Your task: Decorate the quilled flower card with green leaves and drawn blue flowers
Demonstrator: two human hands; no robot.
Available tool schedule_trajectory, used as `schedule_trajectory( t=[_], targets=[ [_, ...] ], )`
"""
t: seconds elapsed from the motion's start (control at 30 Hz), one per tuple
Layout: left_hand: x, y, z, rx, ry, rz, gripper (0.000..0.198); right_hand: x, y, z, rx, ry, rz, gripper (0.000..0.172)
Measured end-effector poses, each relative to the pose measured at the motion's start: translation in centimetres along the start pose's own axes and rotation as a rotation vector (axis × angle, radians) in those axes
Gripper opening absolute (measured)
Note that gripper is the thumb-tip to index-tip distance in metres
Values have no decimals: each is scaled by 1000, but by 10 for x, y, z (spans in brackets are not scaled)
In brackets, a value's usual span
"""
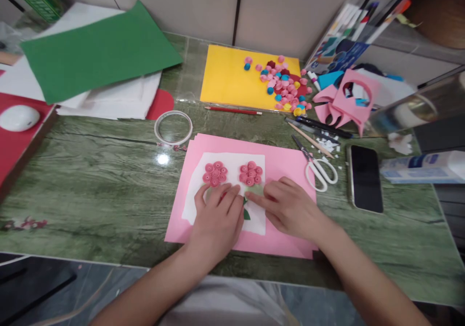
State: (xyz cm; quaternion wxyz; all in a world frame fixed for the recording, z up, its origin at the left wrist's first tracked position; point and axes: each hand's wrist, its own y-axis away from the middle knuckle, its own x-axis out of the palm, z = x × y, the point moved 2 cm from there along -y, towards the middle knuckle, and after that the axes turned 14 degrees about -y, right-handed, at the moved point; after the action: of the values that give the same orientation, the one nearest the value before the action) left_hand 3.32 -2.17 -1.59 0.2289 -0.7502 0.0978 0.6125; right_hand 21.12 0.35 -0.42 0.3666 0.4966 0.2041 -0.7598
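Note:
A white paper sheet (232, 163) with an uneven edge lies on pink paper (290, 168). Two pink flowers made of rolled paper coils sit on it: the left flower (215, 173) and the right flower (250, 173). My left hand (218, 219) rests over the sheet's lower left, fingers spread and bent, tips on the paper below the flowers. Beneath its fingers a bit of red shows, mostly hidden. My right hand (286, 205) touches the sheet with its stretched index finger, beside a dark green paper leaf (246, 214); its other fingers are curled. A pale green patch (256, 189) shows near that finger.
White-handled scissors (316, 168) overlap the pink paper's right edge, left of a phone (365, 178). Many paper coils (285, 84) lie on yellow paper (225, 76). A tape roll (173, 127), red pencil (234, 110), green sheet (101, 54) and pink scraps (348, 98) surround the work.

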Motion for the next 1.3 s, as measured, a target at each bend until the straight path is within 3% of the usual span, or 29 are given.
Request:
schedule_trajectory(
  t=[0.43, 0.6, 0.97, 1.3],
  targets=[
    [-2, -3, -1, -13, -12, -11, 13, -3, 1, 6, 42, -70, 92, 44],
    [-3, -2, -2, 6, -34, 22, 22, -5, 1, 9, 97, -168, 115, 45],
    [-8, -3, -8, 89, -181, 34, 28, -11, -1, 10, 190, -303, 113, 33],
    [-11, -5, -10, 79, -196, 39, 26, -13, 0, 17, 165, -209, 102, 29]
  ],
)
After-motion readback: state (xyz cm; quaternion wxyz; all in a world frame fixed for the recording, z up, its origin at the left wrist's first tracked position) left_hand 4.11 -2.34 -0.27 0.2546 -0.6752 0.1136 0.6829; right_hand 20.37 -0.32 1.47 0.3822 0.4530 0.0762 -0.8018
